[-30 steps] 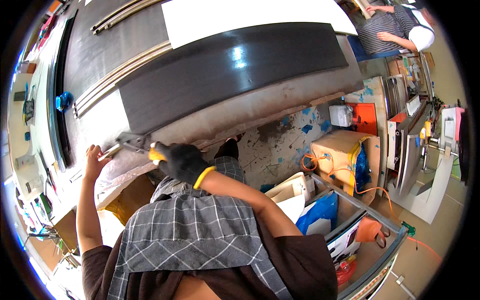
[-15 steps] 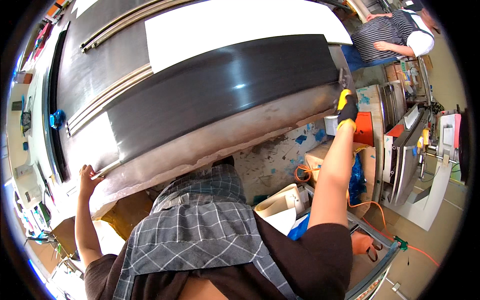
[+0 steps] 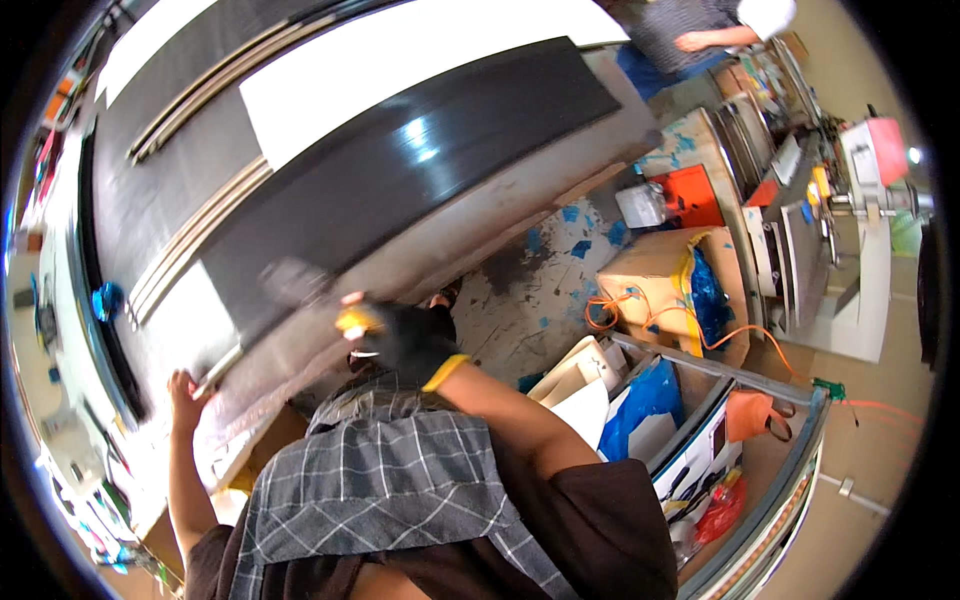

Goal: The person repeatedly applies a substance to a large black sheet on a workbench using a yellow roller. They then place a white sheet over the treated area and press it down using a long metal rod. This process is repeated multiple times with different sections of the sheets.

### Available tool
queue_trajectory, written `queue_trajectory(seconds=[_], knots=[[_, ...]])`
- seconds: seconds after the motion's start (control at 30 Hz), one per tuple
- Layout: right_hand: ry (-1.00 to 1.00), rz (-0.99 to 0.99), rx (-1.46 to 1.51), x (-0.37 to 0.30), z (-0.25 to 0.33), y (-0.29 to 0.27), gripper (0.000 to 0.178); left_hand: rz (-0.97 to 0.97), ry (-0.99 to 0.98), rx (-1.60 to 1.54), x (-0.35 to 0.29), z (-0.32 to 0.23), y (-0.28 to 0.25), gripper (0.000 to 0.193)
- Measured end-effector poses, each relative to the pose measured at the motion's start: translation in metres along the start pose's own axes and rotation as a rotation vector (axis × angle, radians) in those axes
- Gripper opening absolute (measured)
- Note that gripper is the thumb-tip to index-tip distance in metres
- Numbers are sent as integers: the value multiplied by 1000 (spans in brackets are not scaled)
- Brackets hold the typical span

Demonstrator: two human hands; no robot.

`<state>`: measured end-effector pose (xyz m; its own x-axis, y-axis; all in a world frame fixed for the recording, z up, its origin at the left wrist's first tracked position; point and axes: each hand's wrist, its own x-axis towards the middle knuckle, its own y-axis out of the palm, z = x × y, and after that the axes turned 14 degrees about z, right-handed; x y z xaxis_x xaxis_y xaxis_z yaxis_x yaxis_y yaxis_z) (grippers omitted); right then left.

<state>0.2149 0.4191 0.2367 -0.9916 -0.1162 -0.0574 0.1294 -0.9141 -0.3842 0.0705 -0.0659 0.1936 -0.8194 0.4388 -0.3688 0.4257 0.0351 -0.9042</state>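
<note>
A long glossy black sheet (image 3: 470, 120) lies along a dark worktable (image 3: 470, 215), close to its worn near edge. My right hand (image 3: 395, 340), in a black glove with yellow trim, is closed around a hand tool (image 3: 297, 283). Motion smears the tool, so its kind cannot be made out; it is over the sheet's near edge, and contact is unclear. At the table's left front corner, my bare left hand (image 3: 186, 402) pinches the end of a pale rod (image 3: 216, 370). That rod runs along the sheet's left end, beside a white piece (image 3: 185, 318).
A large white sheet (image 3: 340, 85) and long thin rods (image 3: 190, 245) lie beyond the black sheet. Right of me stand a cardboard box (image 3: 640, 270), an orange cord (image 3: 765, 345) and a framed bin (image 3: 710, 372) of scraps. Another person (image 3: 690, 35) stands at the far right.
My right hand has swept left with the tool, from the black sheet's right end to near its left part. My left hand stays at the rod's end. The view has shifted.
</note>
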Motion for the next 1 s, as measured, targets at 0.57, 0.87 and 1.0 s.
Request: queue_trajectory(seconds=[0.57, 0.87, 1.0], knots=[[850, -860, -984, -3, -212, -449, 64, 280, -469, 39, 4, -28, -23, 44], [526, -323, -1283, 53, -209, -389, 78, 254, -311, 75, 1, -22, -22, 41], [143, -187, -1158, 75, -137, -217, 71, 91, -58, 8, -4, -13, -8, 34]])
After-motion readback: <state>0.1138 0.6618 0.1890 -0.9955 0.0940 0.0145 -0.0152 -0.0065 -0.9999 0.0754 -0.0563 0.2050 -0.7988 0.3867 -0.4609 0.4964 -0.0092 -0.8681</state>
